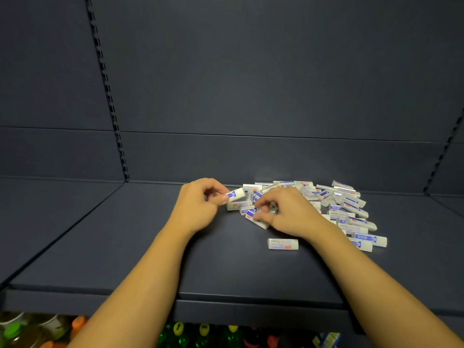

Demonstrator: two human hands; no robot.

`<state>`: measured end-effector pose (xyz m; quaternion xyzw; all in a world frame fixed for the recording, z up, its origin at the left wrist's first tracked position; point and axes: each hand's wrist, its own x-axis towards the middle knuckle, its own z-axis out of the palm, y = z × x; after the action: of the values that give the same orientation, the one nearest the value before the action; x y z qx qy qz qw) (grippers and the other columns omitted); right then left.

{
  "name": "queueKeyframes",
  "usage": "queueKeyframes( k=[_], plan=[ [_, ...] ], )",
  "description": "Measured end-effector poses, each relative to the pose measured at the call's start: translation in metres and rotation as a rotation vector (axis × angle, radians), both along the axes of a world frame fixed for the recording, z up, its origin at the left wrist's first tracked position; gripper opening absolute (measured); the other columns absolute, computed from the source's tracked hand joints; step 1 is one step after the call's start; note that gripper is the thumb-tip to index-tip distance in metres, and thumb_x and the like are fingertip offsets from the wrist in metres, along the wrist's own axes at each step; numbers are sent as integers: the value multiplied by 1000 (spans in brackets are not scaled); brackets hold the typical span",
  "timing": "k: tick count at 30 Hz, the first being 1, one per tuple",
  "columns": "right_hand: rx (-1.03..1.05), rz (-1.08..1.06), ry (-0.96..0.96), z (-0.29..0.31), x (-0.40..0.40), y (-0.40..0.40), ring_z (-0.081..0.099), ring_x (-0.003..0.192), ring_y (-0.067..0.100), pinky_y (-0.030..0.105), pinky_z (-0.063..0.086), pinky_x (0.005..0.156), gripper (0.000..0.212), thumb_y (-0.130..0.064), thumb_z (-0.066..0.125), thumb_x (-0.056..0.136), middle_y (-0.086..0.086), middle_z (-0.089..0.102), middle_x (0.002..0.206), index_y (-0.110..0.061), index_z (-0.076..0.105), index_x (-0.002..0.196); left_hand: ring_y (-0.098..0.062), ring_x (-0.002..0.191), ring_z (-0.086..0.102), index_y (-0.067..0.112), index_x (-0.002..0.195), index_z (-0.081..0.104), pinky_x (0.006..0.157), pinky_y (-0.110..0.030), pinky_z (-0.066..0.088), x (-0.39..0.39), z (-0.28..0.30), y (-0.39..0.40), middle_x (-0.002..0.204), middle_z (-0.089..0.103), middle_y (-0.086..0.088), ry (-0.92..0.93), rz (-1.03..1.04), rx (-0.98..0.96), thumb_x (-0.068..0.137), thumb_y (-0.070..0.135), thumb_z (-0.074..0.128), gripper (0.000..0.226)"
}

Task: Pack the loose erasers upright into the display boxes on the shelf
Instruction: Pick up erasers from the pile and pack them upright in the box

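- White erasers in blue-printed paper sleeves lie heaped (324,204) on the dark shelf (125,242), right of centre; one stray eraser (283,244) sits apart, nearer me.
- I see my left hand (198,207) pinching one eraser (236,195) by its end between thumb and forefinger.
- My right hand (288,212) has its fingers curled down into the pile's near edge; whether they have closed on one yet, I cannot tell.
- No display boxes show in view.
- I judge these light, firm and a little grippy; the sleeve may slide, so I would pinch the long sides mid-body.
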<state>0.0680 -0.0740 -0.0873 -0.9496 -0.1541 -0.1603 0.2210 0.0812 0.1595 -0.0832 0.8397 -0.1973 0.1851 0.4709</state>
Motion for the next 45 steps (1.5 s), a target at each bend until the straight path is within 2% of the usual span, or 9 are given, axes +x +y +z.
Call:
queueKeyframes(
  k=[4,8,13,17,22,25,31,37,45],
  plan=[
    [-223,-29,49,8,1,16,59,87,7,28,48,73,30,-53,73,82,-16,66,85,-31,73,103,-15,69,53,22,85,77,61,-12,39,3,-1,0,80,70,7,8,32,4,85,8,75,14],
    [-317,-69,67,14,-2,27,58,84,11,26,41,67,25,-46,72,86,-14,66,86,-30,73,105,-8,66,50,20,86,76,61,-9,38,4,-2,2,81,68,6,-3,64,28,85,7,75,13],
    [-52,-74,183,21,-5,26,59,74,0,22,49,72,27,-24,77,85,-14,68,81,-26,75,112,-10,71,53,20,87,75,63,-8,37,2,-2,2,85,68,6,-1,76,-10,86,6,73,14],
    [111,-97,156,42,-16,8,54,74,-7,3,33,63,21,-21,79,85,-11,71,94,-28,78,105,1,68,53,15,91,76,62,-5,37,3,0,-1,88,70,1,45,80,-63,88,4,70,14],
    [343,-259,117,66,-38,-36,54,54,-2,9,37,46,13,-16,81,80,-9,69,72,-29,79,83,-1,70,56,19,86,74,64,-14,41,12,20,-22,82,65,7,-10,9,133,87,8,70,12],
    [345,-370,110,71,-59,-64,57,62,3,9,38,48,11,-15,81,81,-7,69,74,-24,79,87,-11,77,60,26,82,70,74,-31,50,23,34,-52,82,62,9,-59,-60,305,86,13,70,14],
    [173,-561,137,71,-96,-131,65,76,5,12,46,65,10,-15,78,82,-8,71,80,-22,78,89,-20,94,58,24,91,67,74,-32,47,9,51,-143,100,60,6,-219,-176,677,88,15,59,13],
    [-49,-681,176,80,-135,-206,69,83,18,39,60,82,6,-24,77,77,-3,72,88,-27,74,81,-23,91,63,26,83,66,77,-36,54,-21,64,-237,96,65,5,-175,-251,639,84,13,57,16],
    [-210,-714,196,89,-207,-311,67,88,24,42,59,82,13,-21,72,82,2,69,99,-24,74,95,-23,84,61,26,83,66,72,-32,51,-73,71,-367,90,62,5,-157,-213,682,86,16,58,13]
  ],
)
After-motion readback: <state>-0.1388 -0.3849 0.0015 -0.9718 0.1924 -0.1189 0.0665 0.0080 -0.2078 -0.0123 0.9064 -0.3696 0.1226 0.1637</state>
